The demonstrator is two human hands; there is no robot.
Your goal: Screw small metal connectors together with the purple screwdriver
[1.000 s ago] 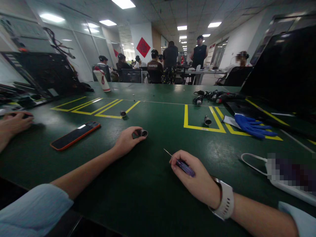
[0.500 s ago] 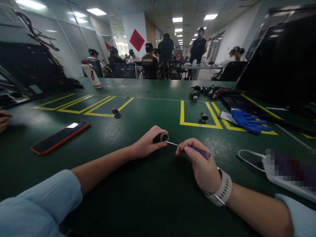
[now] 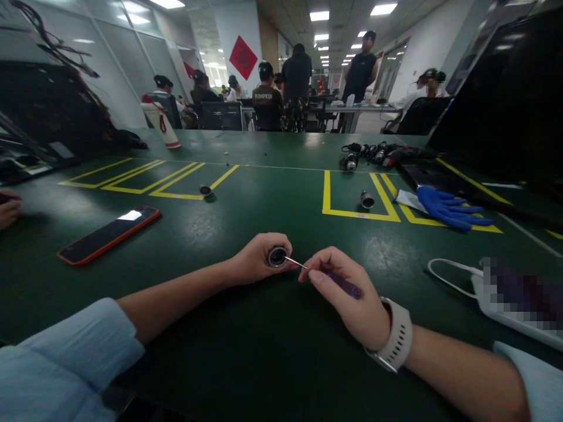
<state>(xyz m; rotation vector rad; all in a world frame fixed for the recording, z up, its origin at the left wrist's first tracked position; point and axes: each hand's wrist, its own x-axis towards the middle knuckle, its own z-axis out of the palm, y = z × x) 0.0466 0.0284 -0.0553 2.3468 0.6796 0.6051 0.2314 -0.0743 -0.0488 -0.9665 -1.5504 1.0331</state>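
Note:
My left hand [image 3: 259, 256] is closed around a small round metal connector shell [image 3: 277, 256], its ringed open end turned toward me. My right hand [image 3: 338, 284] grips a screwdriver [image 3: 345, 285] by its purple handle. The thin metal shaft points left, and its tip reaches the rim or inside of the connector's opening; how deep, I cannot tell. Both hands are just above the green table [image 3: 246, 351]. Farther back lie two similar metal parts: one [image 3: 367, 200] inside the right yellow-taped box, another [image 3: 205, 190] by the left tape.
An orange-edged phone [image 3: 109, 235] lies on the left, near another person's hand [image 3: 9, 209]. To the right are a blue glove [image 3: 453, 208] and a white device with a cable loop [image 3: 514, 299]. Cabled metal connectors [image 3: 365, 155] and a white cup [image 3: 162, 124] stand farther back.
The connector has turned so its opening faces me more, and has shifted slightly left and down. My right hand has followed left with the screwdriver. The camera view has tilted slightly.

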